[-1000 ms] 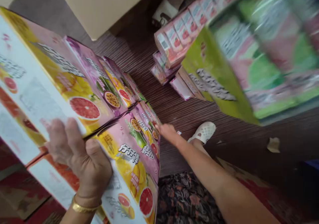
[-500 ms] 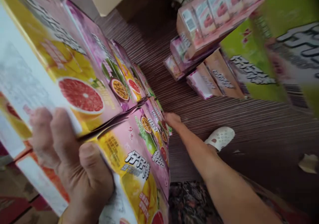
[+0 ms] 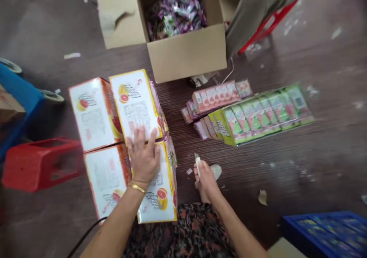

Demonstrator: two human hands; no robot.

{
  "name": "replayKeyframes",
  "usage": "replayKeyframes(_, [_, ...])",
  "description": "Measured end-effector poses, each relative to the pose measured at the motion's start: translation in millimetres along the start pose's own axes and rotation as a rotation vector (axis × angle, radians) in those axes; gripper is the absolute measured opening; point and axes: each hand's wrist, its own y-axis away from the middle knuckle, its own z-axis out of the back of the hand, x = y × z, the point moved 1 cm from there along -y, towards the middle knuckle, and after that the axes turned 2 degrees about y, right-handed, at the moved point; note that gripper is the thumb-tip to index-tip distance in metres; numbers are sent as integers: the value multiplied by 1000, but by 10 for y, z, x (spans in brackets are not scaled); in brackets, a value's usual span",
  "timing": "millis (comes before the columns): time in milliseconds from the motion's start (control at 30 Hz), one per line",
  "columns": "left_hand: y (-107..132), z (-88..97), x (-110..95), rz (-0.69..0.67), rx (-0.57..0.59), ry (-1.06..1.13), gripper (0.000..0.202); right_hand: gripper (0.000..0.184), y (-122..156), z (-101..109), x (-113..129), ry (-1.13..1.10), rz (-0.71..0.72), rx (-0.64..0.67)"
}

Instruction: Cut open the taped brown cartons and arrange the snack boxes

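Touching a white, yellow-edged carton printed with grapefruit, partly covered by the loosely spread left hand; holding a pale-handled utility knife, bare-bladed, in the right hand, right of that carton

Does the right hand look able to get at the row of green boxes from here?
Probably yes: only floor seems to lie between the right hand and the green boxes, though the cutter it holds might hamper grasping.
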Motion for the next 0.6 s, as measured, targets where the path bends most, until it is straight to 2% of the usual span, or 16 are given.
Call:
replayKeyframes(100, [90, 177, 33, 41, -50, 160, 48, 55, 446, 21, 577, -267, 39, -47])
replayKeyframes(167, [218, 410, 52, 117, -68, 305, 45, 51, 713, -98, 957, -385, 47, 5])
replayKeyframes(267, [501, 854, 61, 339, 67, 648, 42, 50, 1060, -524, 1408, -428, 71, 175])
replayKeyframes(367, [819, 1256, 139, 678, 223, 1105, 51, 46, 1393, -1131, 1646, -371, 129, 318])
replayKeyframes(433, [1006, 1471, 310, 885, 217, 1373, 58, 40, 1586, -1522, 1715, -249, 134, 480])
replayKeyframes(500, [1154, 1646, 590, 1008, 193, 1538, 61, 34, 1692, -1834, 1792, -48, 199, 639])
replayKeyframes(533, [1209, 1718, 761, 1030, 193, 1577, 61, 32, 1691, -1960, 1859, 66, 290, 664])
replayKeyframes(600, [1275, 1820, 1138, 1024, 165, 1591, 60, 31, 1557, -2184, 2072, 276, 569, 575])
